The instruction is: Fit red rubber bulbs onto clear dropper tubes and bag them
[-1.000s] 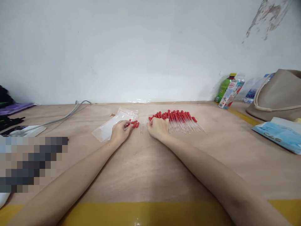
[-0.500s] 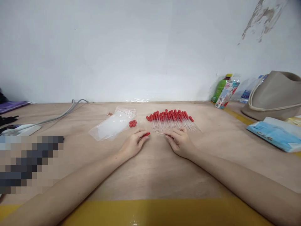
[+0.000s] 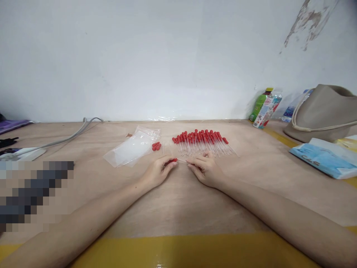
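My left hand [image 3: 161, 170] pinches a red rubber dropper bulb [image 3: 174, 160] between thumb and fingers. Between the fingers of my right hand [image 3: 205, 168] is a thin clear dropper tube [image 3: 182, 160], pointing left. Its far end is at the mouth of the bulb; how deep it sits, I cannot tell. Just beyond my hands lies a row of droppers [image 3: 202, 137] with red bulbs and clear tubes. A few loose red bulbs [image 3: 156, 146] and several loose clear tubes [image 3: 163, 147] lie past my left hand.
Clear plastic bags [image 3: 134, 147] lie left of the loose bulbs. A grey cable [image 3: 69, 138] runs along the far left. At the right stand a green bottle [image 3: 258, 106], a carton [image 3: 267, 113] and a grey-beige bag [image 3: 320, 111], with a blue packet [image 3: 325, 158] before it.
My right hand has moved left with the tube, bringing its end up to the red bulb. My left hand keeps its grip on the bulb. The view has shifted slightly.
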The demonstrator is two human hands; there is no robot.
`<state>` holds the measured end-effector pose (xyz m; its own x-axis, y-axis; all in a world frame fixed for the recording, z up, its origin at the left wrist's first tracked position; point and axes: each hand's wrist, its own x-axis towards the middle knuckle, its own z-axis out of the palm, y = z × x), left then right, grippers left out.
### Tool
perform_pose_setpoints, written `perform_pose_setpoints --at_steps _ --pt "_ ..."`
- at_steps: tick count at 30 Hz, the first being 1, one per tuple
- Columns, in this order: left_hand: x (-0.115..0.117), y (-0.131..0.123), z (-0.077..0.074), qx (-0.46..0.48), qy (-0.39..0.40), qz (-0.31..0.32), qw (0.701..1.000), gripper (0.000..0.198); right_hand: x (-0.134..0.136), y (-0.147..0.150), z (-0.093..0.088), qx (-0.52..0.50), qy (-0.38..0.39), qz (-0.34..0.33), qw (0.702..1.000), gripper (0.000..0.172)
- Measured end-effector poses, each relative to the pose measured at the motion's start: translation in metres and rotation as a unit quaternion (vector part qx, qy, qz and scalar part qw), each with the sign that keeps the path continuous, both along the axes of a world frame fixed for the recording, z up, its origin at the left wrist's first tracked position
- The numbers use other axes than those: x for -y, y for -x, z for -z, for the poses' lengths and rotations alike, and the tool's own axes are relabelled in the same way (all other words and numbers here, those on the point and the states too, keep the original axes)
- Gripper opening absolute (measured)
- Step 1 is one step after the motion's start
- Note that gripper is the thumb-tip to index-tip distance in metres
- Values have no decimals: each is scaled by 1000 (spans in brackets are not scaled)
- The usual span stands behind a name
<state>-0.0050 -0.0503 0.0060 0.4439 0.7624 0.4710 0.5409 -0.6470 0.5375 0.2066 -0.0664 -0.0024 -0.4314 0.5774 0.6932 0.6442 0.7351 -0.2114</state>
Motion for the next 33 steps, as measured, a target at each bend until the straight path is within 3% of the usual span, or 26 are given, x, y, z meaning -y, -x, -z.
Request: perform_pose_setpoints --at_steps 5,12,20,25,33 --pt "-3 3 2 31 -8 38 999 20 -3 -3 1 -15 39 -22 999 19" --pt "1 5 -2 -47 -42 86 994 20 -5 -10 -9 69 48 -12 996 19" --pt "6 3 -5 -94 -55 87 990 21 7 -2 -12 116 -36 25 992 22" --pt "8 2 -5 -98 -66 102 988 19 8 1 -7 107 -15 9 994 22" --pt "7 2 -3 -111 -90 110 984 20 10 9 -15 146 29 3 989 27"
